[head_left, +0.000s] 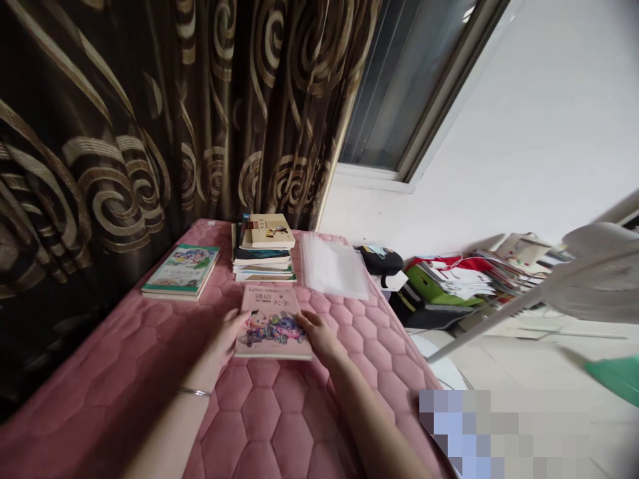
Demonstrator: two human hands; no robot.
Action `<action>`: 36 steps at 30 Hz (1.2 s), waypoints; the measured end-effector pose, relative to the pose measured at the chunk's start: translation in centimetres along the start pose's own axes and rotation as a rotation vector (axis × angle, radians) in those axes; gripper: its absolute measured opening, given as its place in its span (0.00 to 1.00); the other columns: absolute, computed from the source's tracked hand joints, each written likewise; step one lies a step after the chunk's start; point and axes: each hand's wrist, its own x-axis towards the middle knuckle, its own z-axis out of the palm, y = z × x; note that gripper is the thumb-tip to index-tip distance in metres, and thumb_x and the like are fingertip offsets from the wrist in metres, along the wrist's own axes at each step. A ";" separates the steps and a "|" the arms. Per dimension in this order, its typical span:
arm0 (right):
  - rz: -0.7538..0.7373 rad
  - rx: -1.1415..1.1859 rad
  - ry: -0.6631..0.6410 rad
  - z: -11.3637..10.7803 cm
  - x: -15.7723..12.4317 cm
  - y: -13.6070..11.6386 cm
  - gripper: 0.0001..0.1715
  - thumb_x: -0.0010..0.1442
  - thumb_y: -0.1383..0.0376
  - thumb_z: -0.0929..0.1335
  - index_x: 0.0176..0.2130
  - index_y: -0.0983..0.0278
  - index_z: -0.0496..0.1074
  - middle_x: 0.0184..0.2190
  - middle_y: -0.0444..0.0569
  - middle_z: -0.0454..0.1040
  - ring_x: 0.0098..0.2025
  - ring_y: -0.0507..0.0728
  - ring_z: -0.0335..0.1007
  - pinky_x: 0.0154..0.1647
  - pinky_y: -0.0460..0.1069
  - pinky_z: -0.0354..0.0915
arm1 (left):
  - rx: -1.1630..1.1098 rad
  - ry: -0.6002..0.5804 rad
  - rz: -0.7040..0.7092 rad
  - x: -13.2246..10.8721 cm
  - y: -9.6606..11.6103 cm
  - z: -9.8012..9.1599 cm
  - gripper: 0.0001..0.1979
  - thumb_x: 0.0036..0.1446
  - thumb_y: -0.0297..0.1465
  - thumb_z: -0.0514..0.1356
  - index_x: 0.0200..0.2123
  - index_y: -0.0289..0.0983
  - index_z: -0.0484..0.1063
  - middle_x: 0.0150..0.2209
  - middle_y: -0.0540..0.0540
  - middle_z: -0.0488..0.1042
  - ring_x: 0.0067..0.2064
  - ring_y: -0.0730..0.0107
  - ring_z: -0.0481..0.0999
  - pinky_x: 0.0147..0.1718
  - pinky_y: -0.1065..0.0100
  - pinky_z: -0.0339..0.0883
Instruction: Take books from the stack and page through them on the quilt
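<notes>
A pink picture-covered book [273, 326] is between my two hands, low over or on the pink quilted mattress [272, 439]. My left hand [234, 329] grips its left edge, and a thin bracelet circles that wrist. On the opposite edge my right hand [318, 332] holds on, thumb on the cover. Just beyond the book stands a stack of books [264, 256], topped by a tan one. Green-edged books [182, 269] lie to the left. To the right of the stack are clear plastic sheets or covers [332, 266].
A dark patterned curtain [224, 120] hangs along the far and left sides. Past the mattress's right edge are a black case [380, 261], a green bag [439, 286] with papers, and piled books [519, 256]. A white fan [589, 273] stands at the right.
</notes>
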 end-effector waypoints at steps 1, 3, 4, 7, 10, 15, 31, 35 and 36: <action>-0.056 -0.023 0.011 -0.2 0.1 0.1 0.26 0.50 0.48 0.69 0.40 0.65 0.71 0.32 0.51 0.77 0.35 0.59 0.74 0.37 0.52 0.70 | 0.009 -0.004 0.038 -0.1 0.2 0.2 0.22 0.46 0.44 0.64 0.39 0.34 0.73 0.36 0.40 0.80 0.40 0.56 0.80 0.37 0.61 0.73; -0.218 -0.072 0.063 -0.7 0.3 0.1 0.26 0.52 0.48 0.68 0.43 0.64 0.68 0.36 0.52 0.77 0.38 0.59 0.74 0.41 0.53 0.70 | 0.016 -0.013 0.129 -0.2 0.5 0.6 0.24 0.45 0.47 0.64 0.40 0.35 0.72 0.38 0.41 0.80 0.43 0.56 0.78 0.41 0.61 0.72; -0.304 -0.098 0.094 -1.0 0.3 0.1 0.24 0.54 0.49 0.67 0.44 0.63 0.67 0.38 0.52 0.77 0.40 0.59 0.73 0.42 0.53 0.69 | 0.025 -0.013 0.174 -0.2 0.7 0.7 0.25 0.45 0.48 0.64 0.40 0.35 0.71 0.39 0.42 0.80 0.45 0.56 0.77 0.42 0.61 0.72; -0.483 -0.201 0.139 -1.7 0.2 -0.1 0.18 0.59 0.52 0.65 0.44 0.62 0.65 0.42 0.53 0.75 0.44 0.58 0.72 0.46 0.52 0.68 | 0.039 -0.036 0.254 -0.2 0.6 1.0 0.23 0.47 0.50 0.62 0.37 0.36 0.70 0.38 0.42 0.79 0.46 0.57 0.76 0.44 0.62 0.70; -0.508 -0.321 0.112 -2.1 0.1 -0.1 0.15 0.61 0.55 0.63 0.43 0.62 0.66 0.37 0.50 0.75 0.40 0.57 0.71 0.43 0.51 0.68 | 0.056 -0.056 0.258 0.1 0.2 1.0 0.23 0.47 0.51 0.60 0.34 0.37 0.68 0.36 0.44 0.79 0.44 0.59 0.76 0.44 0.62 0.70; -0.461 -0.410 0.093 -2.0 -0.1 0.0 0.12 0.62 0.56 0.63 0.40 0.61 0.68 0.34 0.47 0.75 0.37 0.56 0.72 0.38 0.49 0.67 | 0.051 -0.053 0.272 0.7 -0.6 0.5 0.23 0.46 0.51 0.61 0.34 0.37 0.68 0.37 0.43 0.79 0.42 0.59 0.77 0.44 0.62 0.70; -0.614 -0.542 0.264 -1.9 -0.6 0.0 0.16 0.62 0.55 0.62 0.33 0.63 0.71 0.22 0.45 0.72 0.24 0.54 0.66 0.28 0.46 0.62 | 0.257 0.094 0.433 -0.1 -0.6 -0.1 0.15 0.51 0.45 0.56 0.30 0.40 0.70 0.32 0.45 0.79 0.39 0.61 0.77 0.42 0.66 0.68; -0.601 -0.512 0.230 -1.4 -0.7 -0.1 0.15 0.62 0.55 0.62 0.37 0.62 0.70 0.29 0.48 0.76 0.31 0.56 0.72 0.34 0.48 0.66 | 0.244 0.124 0.410 -0.4 0.0 0.2 0.15 0.52 0.45 0.55 0.33 0.39 0.69 0.33 0.45 0.78 0.41 0.60 0.76 0.41 0.66 0.68; -0.600 -0.489 0.205 -1.1 -0.7 -0.4 0.14 0.62 0.56 0.62 0.39 0.62 0.70 0.32 0.49 0.77 0.34 0.57 0.73 0.36 0.48 0.67 | 0.229 0.132 0.411 -0.5 0.4 0.3 0.15 0.53 0.44 0.54 0.35 0.39 0.69 0.36 0.44 0.79 0.41 0.60 0.76 0.42 0.65 0.68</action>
